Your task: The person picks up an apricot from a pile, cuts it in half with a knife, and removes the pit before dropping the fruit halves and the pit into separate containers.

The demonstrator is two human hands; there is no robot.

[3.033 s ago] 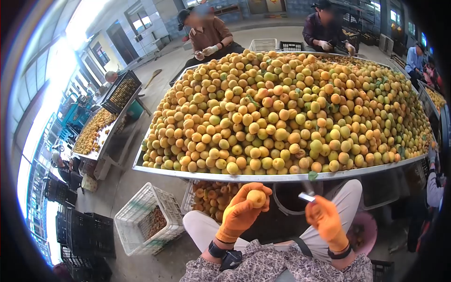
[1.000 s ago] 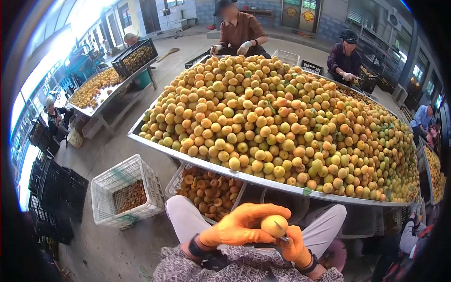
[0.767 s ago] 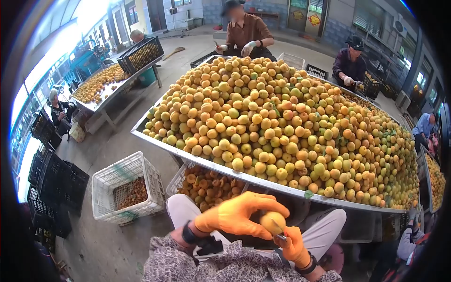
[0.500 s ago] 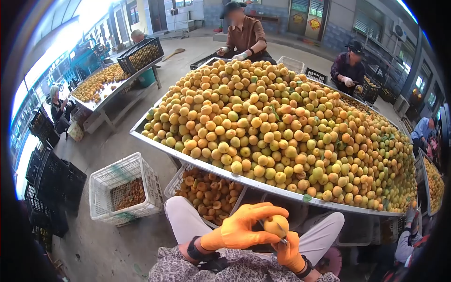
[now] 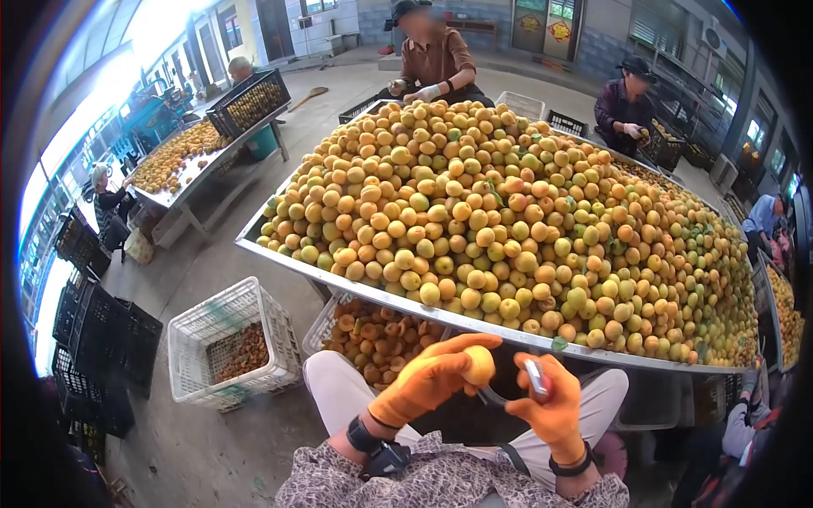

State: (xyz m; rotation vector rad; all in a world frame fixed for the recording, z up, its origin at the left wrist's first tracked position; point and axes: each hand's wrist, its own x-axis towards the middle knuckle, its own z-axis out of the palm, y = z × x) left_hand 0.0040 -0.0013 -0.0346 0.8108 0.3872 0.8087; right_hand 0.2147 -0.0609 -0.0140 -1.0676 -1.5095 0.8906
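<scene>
In front of my lap, my left hand [image 5: 430,383], in an orange glove, is closed around a yellow-orange apricot [image 5: 479,366]. Close by on the right, my right hand [image 5: 550,411], gloved the same way, grips a small knife [image 5: 537,379]. Part of its red and silver handle shows above the fingers, and a thin grey blade appears to point toward the left hand. The glove hides the rest of the knife. Beyond both hands rises a big heap of whole apricots [image 5: 474,220] on a metal-edged table [image 5: 373,298]. Halved apricots [image 5: 377,339] fill a crate under its near edge.
A white plastic crate [image 5: 182,360] with dark pits or scraps stands on the floor at left. Black crates [image 5: 106,339] are stacked farther left. Co-workers sit across the table [image 5: 436,59] and at its right side [image 5: 625,106]. A second apricot table [image 5: 190,178] stands behind left.
My hands have moved apart: the right hand with the knife has turned upward and right, away from the apricot. The left hand still holds the fruit, slightly higher and to the left.
</scene>
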